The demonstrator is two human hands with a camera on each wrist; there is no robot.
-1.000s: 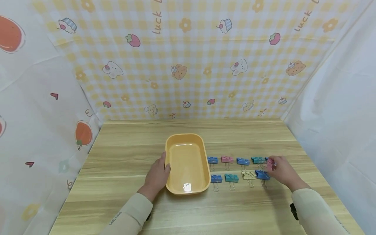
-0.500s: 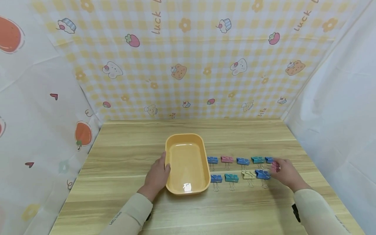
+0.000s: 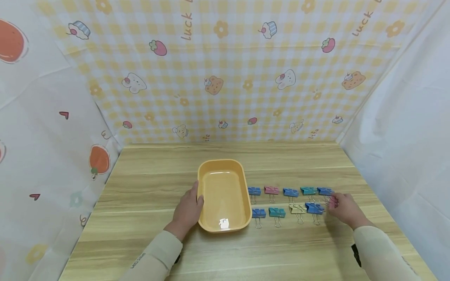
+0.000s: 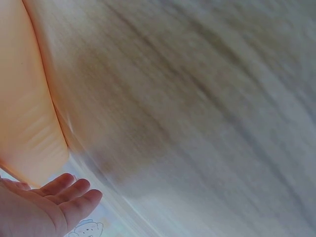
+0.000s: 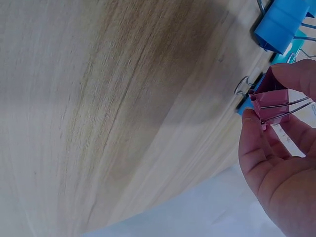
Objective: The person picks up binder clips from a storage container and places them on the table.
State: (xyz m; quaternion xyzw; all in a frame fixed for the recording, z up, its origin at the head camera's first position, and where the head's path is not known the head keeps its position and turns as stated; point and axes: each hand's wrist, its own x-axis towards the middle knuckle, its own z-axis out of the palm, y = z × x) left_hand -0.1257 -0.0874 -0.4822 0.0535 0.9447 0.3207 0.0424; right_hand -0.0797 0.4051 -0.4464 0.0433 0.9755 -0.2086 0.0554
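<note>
My left hand (image 3: 188,208) rests against the left side of a yellow rectangular tray (image 3: 221,230), its thumb at the rim. In the left wrist view its fingers (image 4: 79,202) are extended beside the tray's outer wall (image 4: 29,108). At the right end of two rows of binder clips, my right hand (image 3: 346,210) pinches a pink binder clip (image 5: 274,101) between thumb and fingers. Just left of it lies a blue binder clip (image 3: 314,208), and a second blue binder clip (image 3: 325,191) lies behind.
Right of the tray, more clips lie in rows: a teal clip (image 3: 308,191), a yellow clip (image 3: 297,209), a pink clip (image 3: 271,190) and several blue or teal ones. A checked cloth (image 3: 232,101) hangs behind the wooden table (image 3: 158,168); white cloths flank it.
My right hand has moved slightly right and nearer with the pink binder clip, uncovering the blue clip at the back row's end. The left hand and tray have stayed put.
</note>
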